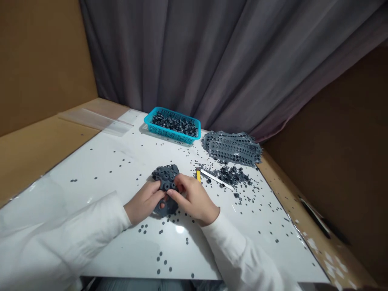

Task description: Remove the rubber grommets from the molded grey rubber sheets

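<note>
A dark grey rubbery sheet (166, 173) with rows of round, ringed holes is bunched up over the white table. My left hand (147, 201) grips its left side, thumb on top and a fingertip showing through a hole lower down. On the right side my right hand (194, 197) pinches the sheet, its thumb and fingers close to one of the rings. Both hands nearly meet at the middle of the piece. Whether a small part sits between the right fingers is hidden.
Behind stands a turquoise basket (172, 135) full of small dark pieces. Stacked perforated grey sheets (232, 147) lie at the back right, before them a pile of dark bits (235, 176), a white stick (216, 179) and a yellow-handled tool (198, 176). Small black discs are scattered across the table (100, 210).
</note>
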{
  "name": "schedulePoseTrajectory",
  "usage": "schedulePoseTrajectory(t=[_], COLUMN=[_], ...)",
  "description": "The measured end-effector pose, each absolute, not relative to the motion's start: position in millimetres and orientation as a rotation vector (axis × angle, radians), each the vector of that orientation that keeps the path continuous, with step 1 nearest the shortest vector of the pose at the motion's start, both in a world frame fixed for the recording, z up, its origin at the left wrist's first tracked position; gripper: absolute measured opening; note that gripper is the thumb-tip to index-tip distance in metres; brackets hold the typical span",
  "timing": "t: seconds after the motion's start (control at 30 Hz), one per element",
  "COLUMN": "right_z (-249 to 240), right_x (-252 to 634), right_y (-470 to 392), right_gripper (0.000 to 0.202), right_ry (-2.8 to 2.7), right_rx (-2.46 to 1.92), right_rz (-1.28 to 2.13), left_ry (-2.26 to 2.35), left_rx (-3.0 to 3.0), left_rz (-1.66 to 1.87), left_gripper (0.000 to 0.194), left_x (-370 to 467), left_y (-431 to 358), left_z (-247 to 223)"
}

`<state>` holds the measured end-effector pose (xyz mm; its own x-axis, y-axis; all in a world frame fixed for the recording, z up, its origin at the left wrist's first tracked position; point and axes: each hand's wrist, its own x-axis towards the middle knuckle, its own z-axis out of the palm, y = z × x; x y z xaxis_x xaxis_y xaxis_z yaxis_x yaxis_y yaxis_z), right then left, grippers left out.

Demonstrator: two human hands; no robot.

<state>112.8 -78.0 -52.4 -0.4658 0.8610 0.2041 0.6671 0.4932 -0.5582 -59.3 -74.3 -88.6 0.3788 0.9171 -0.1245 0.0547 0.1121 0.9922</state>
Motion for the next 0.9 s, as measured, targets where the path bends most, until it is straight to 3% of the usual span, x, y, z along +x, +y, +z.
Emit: schedulePoseTrajectory(t=[0.17,0.3,0.43,0.63,0.9], right_z=[-64.4,-67.3,-69.0,-81.7,-74.0], right_x=[109.6,108.4,105.9,89.5,99.4], right_y=[-76.2,-79.2,-84.5,-90.4,-76.6], right_gripper=[0.024,0.023,0.028,0.031,0.036], right_ry=[-2.337,-2.356,-2.136,-1.375,-0.851], right_rx=[-1.252,-1.172,-1.036,-0.922,-0.605], right_rz=[0.454,0.483,0.783,1.312,1.520], left_ry=[0.936,1.064,1.025,0.930,0.928], left_rx=[1.716,1.901,1.622,0.994,0.751], left_rz=[0.785,0.896,0.866,0.788,0.851], left_gripper=[0.016,0.039,0.045,0.045,0.036], left_x=[-66.4,-65.1,-58.5,-51.7,-60.9], left_y=[-72.1,-68.8,-68.3,-73.5,-68.9], left_z=[-88.3,-88.9,-88.2,-80.6,-70.2])
